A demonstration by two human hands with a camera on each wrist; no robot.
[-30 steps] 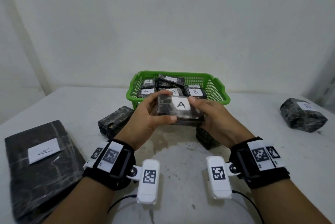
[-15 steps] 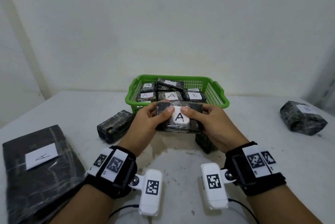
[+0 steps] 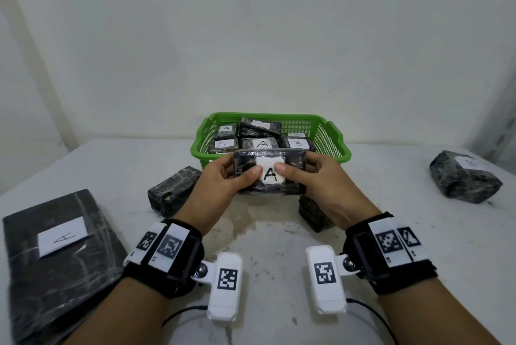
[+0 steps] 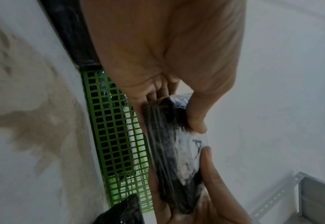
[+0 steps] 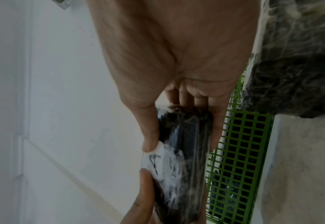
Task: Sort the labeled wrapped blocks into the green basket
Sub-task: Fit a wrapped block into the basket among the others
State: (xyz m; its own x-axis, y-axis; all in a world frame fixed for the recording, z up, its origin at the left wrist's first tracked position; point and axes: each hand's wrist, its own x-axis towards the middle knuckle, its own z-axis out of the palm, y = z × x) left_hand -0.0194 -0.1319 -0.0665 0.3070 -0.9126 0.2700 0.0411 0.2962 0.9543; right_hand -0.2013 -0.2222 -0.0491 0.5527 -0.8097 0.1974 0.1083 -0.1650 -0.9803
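A dark wrapped block with a white "A" label (image 3: 269, 170) is held in the air just in front of the green basket (image 3: 336, 153). My left hand (image 3: 223, 180) grips its left end and my right hand (image 3: 321, 180) its right end, both thumbs pressing on the label. The wrist views show the same block (image 4: 169, 145) (image 5: 184, 151) edge-on, pinched between thumbs and fingers, with the basket's mesh wall (image 4: 111, 136) (image 5: 240, 151) right behind. Several labeled blocks lie inside the basket.
An unlabeled-looking dark block (image 3: 173, 189) lies left of my hands and another (image 3: 314, 213) sits under my right hand. A "B" block (image 3: 465, 177) rests far right. A large flat "A" package (image 3: 55, 255) lies at the near left.
Both hands have tilted the block so its "A" label faces me and lowered it slightly in front of the basket. Both thumbs have slid onto the label.
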